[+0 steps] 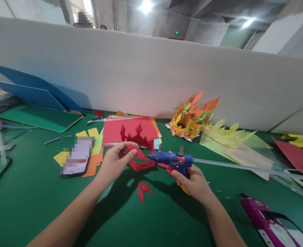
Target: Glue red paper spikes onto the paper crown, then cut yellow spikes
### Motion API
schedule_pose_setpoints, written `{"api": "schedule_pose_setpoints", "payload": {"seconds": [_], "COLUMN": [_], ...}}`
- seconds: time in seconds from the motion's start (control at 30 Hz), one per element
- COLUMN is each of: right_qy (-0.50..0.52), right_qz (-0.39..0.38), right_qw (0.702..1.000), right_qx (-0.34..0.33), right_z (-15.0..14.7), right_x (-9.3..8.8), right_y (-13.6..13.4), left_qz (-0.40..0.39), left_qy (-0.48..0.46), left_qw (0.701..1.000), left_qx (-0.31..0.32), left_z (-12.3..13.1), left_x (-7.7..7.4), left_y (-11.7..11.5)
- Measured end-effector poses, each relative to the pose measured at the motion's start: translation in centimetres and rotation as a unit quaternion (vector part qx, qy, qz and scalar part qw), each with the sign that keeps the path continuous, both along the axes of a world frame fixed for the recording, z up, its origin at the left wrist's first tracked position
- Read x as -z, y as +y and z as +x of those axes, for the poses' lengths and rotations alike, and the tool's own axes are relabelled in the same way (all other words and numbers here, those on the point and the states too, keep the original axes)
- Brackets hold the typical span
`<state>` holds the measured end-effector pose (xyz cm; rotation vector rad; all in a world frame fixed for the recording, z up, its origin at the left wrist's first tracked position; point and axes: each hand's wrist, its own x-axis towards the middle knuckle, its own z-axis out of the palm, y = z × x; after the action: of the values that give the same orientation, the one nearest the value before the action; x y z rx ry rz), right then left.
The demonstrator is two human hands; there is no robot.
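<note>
Between the thumb and fingers of my left hand [119,157] is a small folded red paper piece [138,153]. My right hand [194,181] grips a blue hot glue gun [169,159], its nozzle pointing left at the paper piece, close to or touching it. A long clear glue stick [233,165] sticks out of the gun's back. Behind and below the left fingers stands a red paper crown [142,166] with pointed tips, partly hidden by the hand. Two folded red paper pieces [141,196] lie on the green table in front of it.
Stacked coloured paper [115,132] lies behind the crown. A phone [78,156] rests on paper scraps at left. Orange and yellow paper crowns [184,125] stand back right, beside a pale yellow one [223,133]. A magenta power strip [267,219] is front right.
</note>
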<state>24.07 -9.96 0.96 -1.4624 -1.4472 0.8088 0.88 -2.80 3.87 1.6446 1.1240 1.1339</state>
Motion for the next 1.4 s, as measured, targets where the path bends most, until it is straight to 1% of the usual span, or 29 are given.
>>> {"api": "schedule_pose_setpoints", "payload": {"seconds": [0.17,0.33,0.5,0.63,0.87,1.13,1.4], "right_qy": [-0.037,-0.056,-0.058,-0.067,-0.077,-0.075,-0.09], "right_qz": [0.009,0.017,0.001,0.004,0.013,0.01,0.009], "right_qw": [0.999,0.998,0.998,0.996,0.996,0.996,0.995], "right_qx": [-0.015,-0.029,-0.035,-0.049,-0.035,-0.041,-0.039], "right_z": [-0.2,-0.2,-0.1,-0.1,0.1,0.3,0.6], "right_x": [-0.5,-0.5,-0.5,-0.5,-0.4,-0.4,-0.3], "right_y": [0.0,0.1,0.2,0.1,0.2,0.2,0.2], "left_qz": [-0.01,-0.015,-0.029,-0.035,-0.052,-0.073,-0.086], "left_qy": [0.006,0.018,-0.005,-0.006,-0.04,-0.062,-0.083], "left_qw": [1.0,1.0,1.0,0.999,0.998,0.995,0.992], "left_qx": [0.002,0.004,0.006,0.002,-0.004,-0.021,-0.04], "left_z": [0.1,0.1,0.1,0.1,0.2,0.1,-0.2], "left_x": [-0.2,-0.1,-0.3,-0.5,-0.8,-0.9,-1.4], "left_y": [0.0,-0.1,-0.1,-0.1,-0.1,0.0,0.2]}}
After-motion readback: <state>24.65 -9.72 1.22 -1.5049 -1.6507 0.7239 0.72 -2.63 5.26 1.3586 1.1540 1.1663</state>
